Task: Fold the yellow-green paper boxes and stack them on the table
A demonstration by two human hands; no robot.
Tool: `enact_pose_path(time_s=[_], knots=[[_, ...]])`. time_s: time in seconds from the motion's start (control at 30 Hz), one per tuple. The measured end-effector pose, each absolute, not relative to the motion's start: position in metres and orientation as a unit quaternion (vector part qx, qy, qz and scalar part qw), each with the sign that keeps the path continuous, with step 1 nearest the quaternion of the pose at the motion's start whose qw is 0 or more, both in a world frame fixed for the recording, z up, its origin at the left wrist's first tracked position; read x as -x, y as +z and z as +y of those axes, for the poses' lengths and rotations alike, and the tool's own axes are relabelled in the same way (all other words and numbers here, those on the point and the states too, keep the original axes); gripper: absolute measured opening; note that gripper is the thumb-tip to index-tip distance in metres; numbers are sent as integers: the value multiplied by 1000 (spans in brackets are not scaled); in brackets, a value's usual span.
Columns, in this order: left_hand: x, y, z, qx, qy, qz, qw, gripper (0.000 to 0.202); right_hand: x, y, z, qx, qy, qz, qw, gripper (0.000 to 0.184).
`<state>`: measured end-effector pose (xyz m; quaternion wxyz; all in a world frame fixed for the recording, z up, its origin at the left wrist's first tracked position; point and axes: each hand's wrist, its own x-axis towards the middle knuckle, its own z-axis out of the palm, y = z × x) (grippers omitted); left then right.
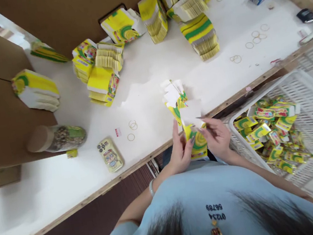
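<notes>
- Looks like opening or shaping yellow carton, white panel up, at front edge of white table, close to body.
- Clamped on carton's left side with left hand; at its upper right with right hand, fingertips touching. Too blurred to tell if pinched together.
- For next move, probably need firm left grip, careful right fingertips on thin card; might crease if forced.
- Just beyond carton: fanned loose cartons, near enough to snag.
- To right: white crate with yellow packages inside, near right arm.
- Farther back: bundled cartons, well clear of hands.
- To left: phone, rubber bands, tilted jar; nothing blocking hands there.
</notes>
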<state>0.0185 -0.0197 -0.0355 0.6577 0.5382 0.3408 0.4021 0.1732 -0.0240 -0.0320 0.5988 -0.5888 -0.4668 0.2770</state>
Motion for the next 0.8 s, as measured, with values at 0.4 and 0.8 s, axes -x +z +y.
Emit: enact_pose_path(time_s=[0.4,0.8], knots=[[1,-35,-23,-600,344,345,634,57,-205,-38,-55,501,328,-630,494,27],[6,-20,-9,-681,233,393,572,59,-208,-4,-48,483,662,-465,335,45]])
